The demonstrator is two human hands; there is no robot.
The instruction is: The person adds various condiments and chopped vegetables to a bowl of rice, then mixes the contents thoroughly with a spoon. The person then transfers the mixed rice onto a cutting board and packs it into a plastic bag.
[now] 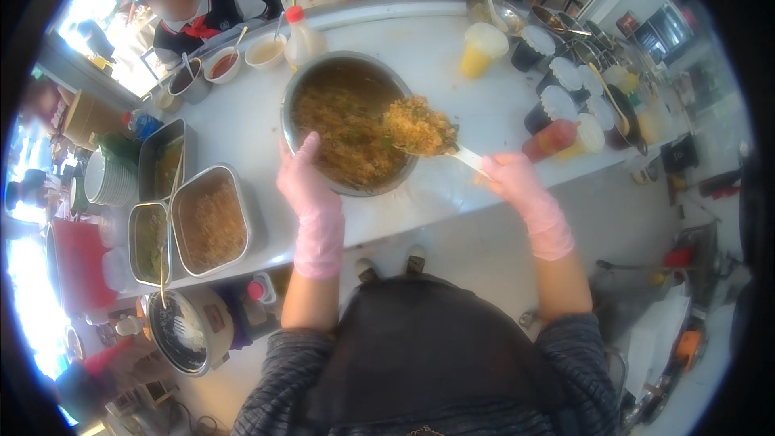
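A round steel mixing bowl [288,110] stands on the white counter, holding a brown-orange mixture that looks like seasoned fried rice [354,151] with green bits. My left hand [310,184], in a pink glove, grips the bowl's near left rim, thumb on the inside. In my pink-gloved right hand [514,178] is the handle of a white serving spoon [469,160]. A large heap of the mixture [421,125] lies on the spoon, above the bowl's right rim. The spoon's bowl is mostly hidden under the food.
Steel food containers [243,194] stand at left, beside stacked white plates [109,178]. Sauce bowls [223,65] and a red-capped bottle [306,42] are behind the bowl. At right are a red squeeze bottle [550,140], lidded cups [484,48] and pans. People are across the counter.
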